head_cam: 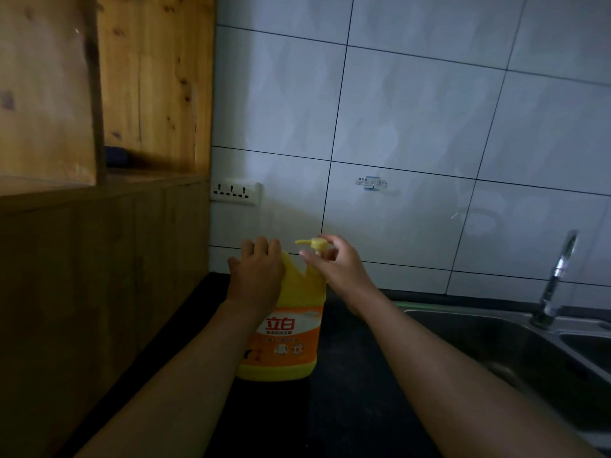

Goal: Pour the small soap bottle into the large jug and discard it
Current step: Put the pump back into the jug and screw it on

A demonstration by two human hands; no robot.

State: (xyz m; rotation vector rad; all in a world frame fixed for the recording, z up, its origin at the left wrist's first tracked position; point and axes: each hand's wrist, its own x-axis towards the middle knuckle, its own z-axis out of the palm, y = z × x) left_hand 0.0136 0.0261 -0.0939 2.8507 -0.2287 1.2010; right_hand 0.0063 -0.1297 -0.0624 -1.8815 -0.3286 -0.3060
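Observation:
A large yellow jug (291, 325) with an orange label stands upright on the dark counter (350, 391). My left hand (256, 276) is wrapped over the jug's handle at its upper left. My right hand (334, 262) grips the jug's yellow pump head (312, 243) at the neck, with the spout pointing left. No small soap bottle is in view.
A wooden cabinet (99, 259) rises along the left. A white power strip (235, 192) is on the tiled wall behind the jug. A steel sink (496, 352) with a tap (555, 279) lies to the right.

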